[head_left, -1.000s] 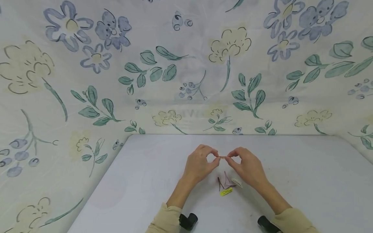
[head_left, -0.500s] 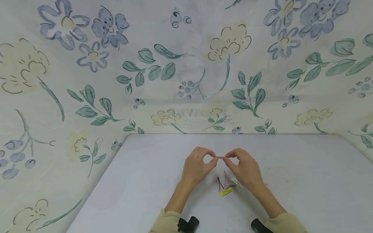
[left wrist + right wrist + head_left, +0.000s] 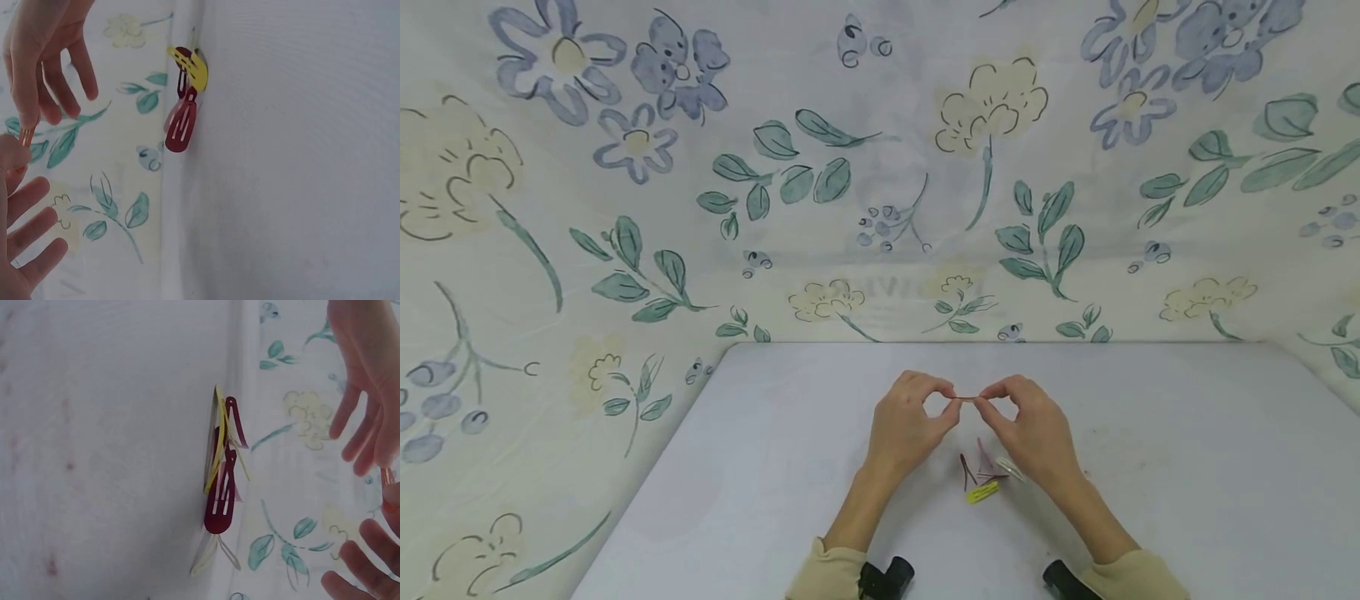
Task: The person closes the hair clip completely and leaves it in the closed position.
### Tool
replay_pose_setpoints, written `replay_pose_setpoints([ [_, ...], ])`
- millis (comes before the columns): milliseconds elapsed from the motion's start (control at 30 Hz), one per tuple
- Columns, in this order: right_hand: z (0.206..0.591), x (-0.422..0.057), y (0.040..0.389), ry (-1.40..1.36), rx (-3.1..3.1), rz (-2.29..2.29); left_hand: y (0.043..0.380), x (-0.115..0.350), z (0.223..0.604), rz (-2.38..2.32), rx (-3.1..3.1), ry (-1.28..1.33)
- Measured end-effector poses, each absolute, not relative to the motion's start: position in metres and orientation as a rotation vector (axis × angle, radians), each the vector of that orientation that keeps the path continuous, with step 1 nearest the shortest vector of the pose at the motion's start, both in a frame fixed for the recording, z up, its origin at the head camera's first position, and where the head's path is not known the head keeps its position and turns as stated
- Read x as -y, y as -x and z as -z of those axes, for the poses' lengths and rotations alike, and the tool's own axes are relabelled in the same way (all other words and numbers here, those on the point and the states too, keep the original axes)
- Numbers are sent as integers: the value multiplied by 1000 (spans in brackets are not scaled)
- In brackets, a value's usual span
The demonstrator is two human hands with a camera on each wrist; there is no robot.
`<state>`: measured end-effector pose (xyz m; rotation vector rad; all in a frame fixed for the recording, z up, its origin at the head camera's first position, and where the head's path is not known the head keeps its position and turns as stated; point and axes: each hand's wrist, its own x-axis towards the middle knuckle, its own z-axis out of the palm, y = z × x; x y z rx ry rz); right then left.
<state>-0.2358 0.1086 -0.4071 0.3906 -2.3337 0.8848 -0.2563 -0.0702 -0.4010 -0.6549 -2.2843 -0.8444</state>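
We see the left grip (image 3: 904, 421) and right grip (image 3: 1036, 429) pinching what seems an orange clip (image 3: 26, 135). Nearby, a yellow clip (image 3: 982, 492) and red clips (image 3: 180, 128) share the tabletop (image 3: 737, 467).

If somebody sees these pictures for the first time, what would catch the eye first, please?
Probably the large floral backdrop, filling the upper part of the head view beyond the white table. Next, perhaps, the left hand and right hand, pinching a small orange clip between them. Then the bright yellow clip, at the near side of the hair clips on the table.
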Motion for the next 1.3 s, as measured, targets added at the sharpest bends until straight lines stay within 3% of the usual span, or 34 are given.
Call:
replay_pose_setpoints([
  [1300,396,-110,231,-376,2320,-844,249,63,393,832,2215,595],
])
